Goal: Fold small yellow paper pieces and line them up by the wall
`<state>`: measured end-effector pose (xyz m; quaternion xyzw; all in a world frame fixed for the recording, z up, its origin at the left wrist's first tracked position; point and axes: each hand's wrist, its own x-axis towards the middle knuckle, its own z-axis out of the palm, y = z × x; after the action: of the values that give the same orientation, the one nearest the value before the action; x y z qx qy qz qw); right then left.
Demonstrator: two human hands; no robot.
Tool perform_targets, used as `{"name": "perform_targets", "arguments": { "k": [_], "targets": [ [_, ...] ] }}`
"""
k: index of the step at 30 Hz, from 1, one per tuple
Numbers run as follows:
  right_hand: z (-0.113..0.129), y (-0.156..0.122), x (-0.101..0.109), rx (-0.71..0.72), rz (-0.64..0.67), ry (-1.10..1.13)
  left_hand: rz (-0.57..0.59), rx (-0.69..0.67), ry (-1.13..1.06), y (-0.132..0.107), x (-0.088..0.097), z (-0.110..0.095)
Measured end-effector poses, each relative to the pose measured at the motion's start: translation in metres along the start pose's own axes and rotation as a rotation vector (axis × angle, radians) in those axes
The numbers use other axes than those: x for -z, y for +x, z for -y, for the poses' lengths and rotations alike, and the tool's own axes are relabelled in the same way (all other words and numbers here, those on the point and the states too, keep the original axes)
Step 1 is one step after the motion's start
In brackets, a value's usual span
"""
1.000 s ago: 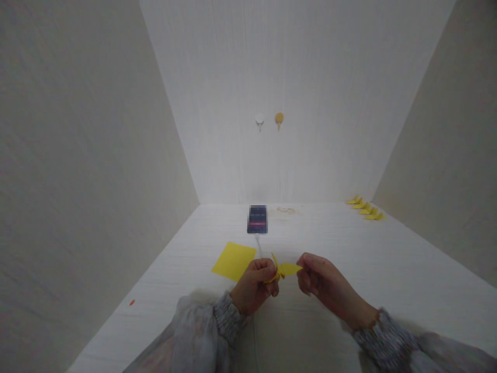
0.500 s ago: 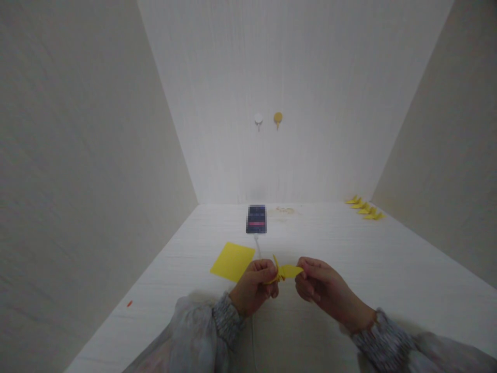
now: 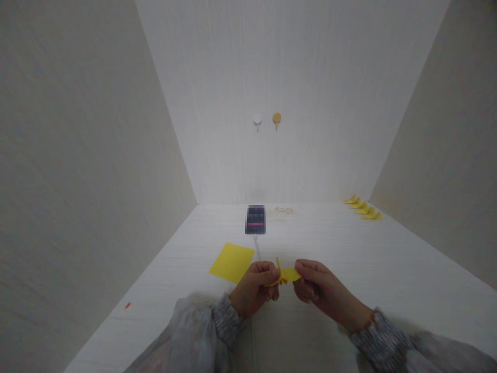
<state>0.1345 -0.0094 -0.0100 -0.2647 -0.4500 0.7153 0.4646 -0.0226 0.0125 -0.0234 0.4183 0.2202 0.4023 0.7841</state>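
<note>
From where I stand, left to right: on the white tabletop (image 3: 171,290), a small red-orange scrap (image 3: 128,305), then a flat yellow sheet (image 3: 232,262). Just beside the sheet, the left hand (image 3: 254,285) pinches a folded yellow paper piece (image 3: 289,274), which is held between both hands. The right hand (image 3: 326,290) has edged inward, its thumb and fingertips now covering more of the flap's end in a narrow pinch. I judge the flap is being shaped, the folding unfinished. Far right, several folded yellow papers (image 3: 365,211) sit in a row.
</note>
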Motion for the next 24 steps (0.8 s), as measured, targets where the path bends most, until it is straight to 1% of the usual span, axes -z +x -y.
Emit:
{"name": "perform_targets", "arguments": {
  "k": [5, 9, 14, 20, 24],
  "targets": [
    [-0.001, 0.0003, 0.0, -0.024, 0.006, 0.035, -0.003, 0.0, -0.024, 0.0, 0.001, 0.0007],
    [0.0005, -0.0005, -0.0039, -0.056, 0.009, 0.013, 0.005, 0.009, 0.022, 0.0006, 0.0023, 0.0015],
    [0.0022, -0.0019, -0.0063, -0.038, 0.043, 0.066, 0.004, 0.019, 0.042, 0.0, 0.0004, 0.0017],
    [-0.0027, -0.0006, -0.0045, -0.024, 0.097, 0.168, 0.018, 0.015, 0.013, -0.0009, -0.0023, 0.0011],
    [-0.0031, -0.0002, -0.0041, -0.046, 0.079, 0.141, 0.002, 0.009, 0.021, 0.0001, 0.0002, 0.002]
  ]
}}
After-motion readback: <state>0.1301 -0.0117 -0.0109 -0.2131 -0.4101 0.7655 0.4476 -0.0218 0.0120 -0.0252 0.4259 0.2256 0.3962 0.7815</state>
